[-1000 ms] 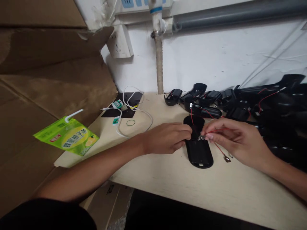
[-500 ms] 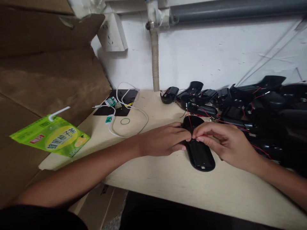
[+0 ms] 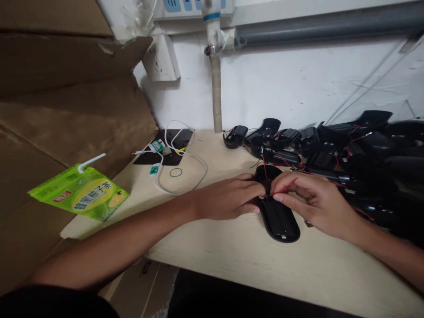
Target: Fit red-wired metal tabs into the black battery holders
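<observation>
A glossy black plastic housing (image 3: 281,223) with rounded ends lies on the table, its far part curving upward behind my hands. My left hand (image 3: 233,198) is closed around the housing's narrow middle, fingertips at its inner edge. Between the thumb and forefinger of my right hand (image 3: 306,198) is a thin red wire (image 3: 288,184), pinched close to the left fingertips. Another red wire stands up from the housing with a small white connector (image 3: 263,151) at its top. The exact spot where the fingertips meet is partly hidden.
Several similar black housings (image 3: 326,145) with red wires crowd the table's back right. A white cable (image 3: 206,170), a green rubber band (image 3: 176,172) and a dark sheet (image 3: 145,158) lie at the back left. A green drink pouch (image 3: 79,194) with a straw stands left, near cardboard (image 3: 76,115).
The whole view has shifted, so everything sits slightly lower. My right fingers have drawn slightly away from the left ones, and more of the red wire shows in them.
</observation>
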A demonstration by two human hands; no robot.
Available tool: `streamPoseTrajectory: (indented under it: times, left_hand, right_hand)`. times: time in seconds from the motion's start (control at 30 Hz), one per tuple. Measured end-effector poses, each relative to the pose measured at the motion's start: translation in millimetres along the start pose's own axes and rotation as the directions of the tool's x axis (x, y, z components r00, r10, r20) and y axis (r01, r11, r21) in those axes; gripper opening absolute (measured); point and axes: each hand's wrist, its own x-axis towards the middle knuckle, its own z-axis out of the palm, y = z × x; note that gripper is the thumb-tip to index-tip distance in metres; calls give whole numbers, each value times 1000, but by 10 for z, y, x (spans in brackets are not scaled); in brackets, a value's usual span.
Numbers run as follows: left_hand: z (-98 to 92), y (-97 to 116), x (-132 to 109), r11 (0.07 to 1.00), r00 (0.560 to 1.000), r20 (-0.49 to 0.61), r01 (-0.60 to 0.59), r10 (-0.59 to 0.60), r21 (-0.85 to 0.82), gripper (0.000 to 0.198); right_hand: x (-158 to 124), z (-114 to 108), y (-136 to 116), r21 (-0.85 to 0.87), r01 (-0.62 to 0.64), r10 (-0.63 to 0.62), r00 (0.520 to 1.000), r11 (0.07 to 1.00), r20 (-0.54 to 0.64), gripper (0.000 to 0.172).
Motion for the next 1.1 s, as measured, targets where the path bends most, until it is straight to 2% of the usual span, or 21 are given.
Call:
streamPoseTrajectory:
  times: [0.27, 0.8, 1.1]
  left_hand:
    - [19, -28, -3, 992, 995, -49, -81, 86, 99, 24]
    - [-11, -25, 4, 997, 998, -43, -53, 55, 54, 22]
    - [-5, -24, 10, 992, 995, -68, -67, 75, 105, 26]
  right_hand:
    - [-5, -10, -7, 26, -15, 15, 1000, 1000, 3, 12]
    - [9, -65, -50, 5, 25, -25, 998, 1000, 53, 9]
    - [19, -78, -40, -74, 28, -21, 995, 997, 101, 9]
